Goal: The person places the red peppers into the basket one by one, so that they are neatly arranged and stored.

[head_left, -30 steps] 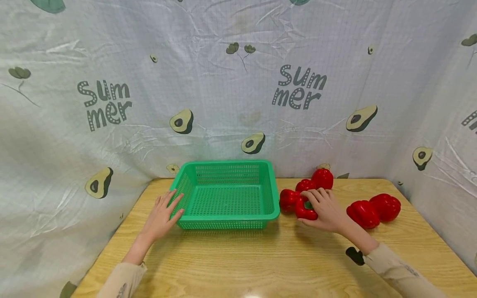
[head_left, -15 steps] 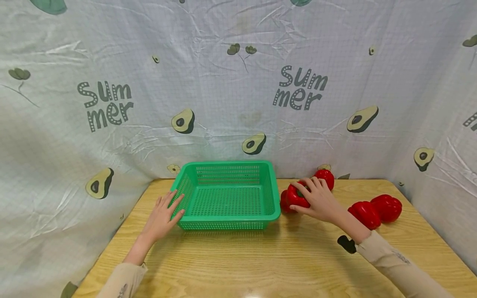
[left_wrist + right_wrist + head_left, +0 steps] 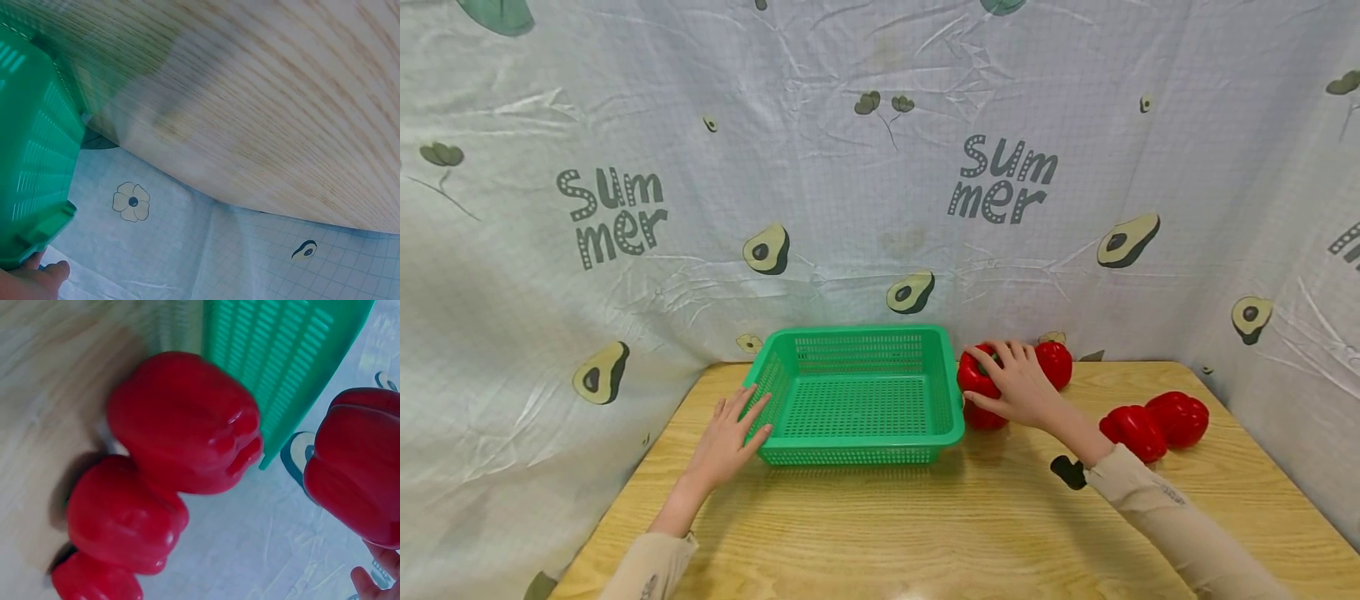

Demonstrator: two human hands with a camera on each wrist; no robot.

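Observation:
My right hand (image 3: 1021, 385) grips a red bell pepper (image 3: 976, 375), raised close to the right rim of a green plastic basket (image 3: 865, 440). In the right wrist view this pepper (image 3: 359, 465) is off the table, with fingertips under its lower end. Another red bell pepper (image 3: 987, 417) stands beneath it, beside the basket. One more red bell pepper (image 3: 1056, 365) is behind my right hand. A third pepper (image 3: 125, 515) between those two shows in the right wrist view. My left hand (image 3: 724, 442) rests with spread fingers on the basket's left rim.
Two red bell peppers (image 3: 1133, 433) lie together at the right on the wooden table (image 3: 880, 525). A white printed curtain (image 3: 850, 183) hangs behind the table and along its sides. A dark strap piece (image 3: 1067, 472) hangs under the right wrist.
My right hand has lifted the bell pepper off the table and carried it left and upward to the basket's right rim. The left hand and basket have stayed put.

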